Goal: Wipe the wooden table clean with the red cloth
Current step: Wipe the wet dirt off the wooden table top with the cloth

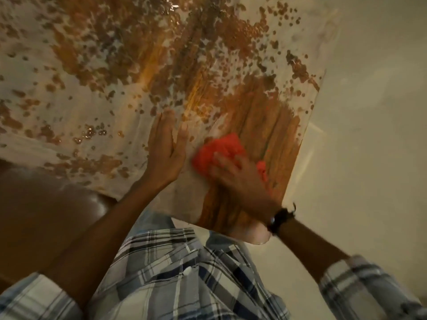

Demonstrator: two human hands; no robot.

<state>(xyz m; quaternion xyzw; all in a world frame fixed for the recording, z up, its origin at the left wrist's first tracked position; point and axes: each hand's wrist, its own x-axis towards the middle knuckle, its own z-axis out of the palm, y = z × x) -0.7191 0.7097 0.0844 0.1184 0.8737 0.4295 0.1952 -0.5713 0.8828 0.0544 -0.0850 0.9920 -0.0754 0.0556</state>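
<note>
The left hand lies flat on the wooden table, fingers straight, just beside the red cloth. The right hand, blurred, curls its fingers over the bunched cloth and presses it onto a dark wet streak near the table's right edge. A black watch circles that wrist.
</note>
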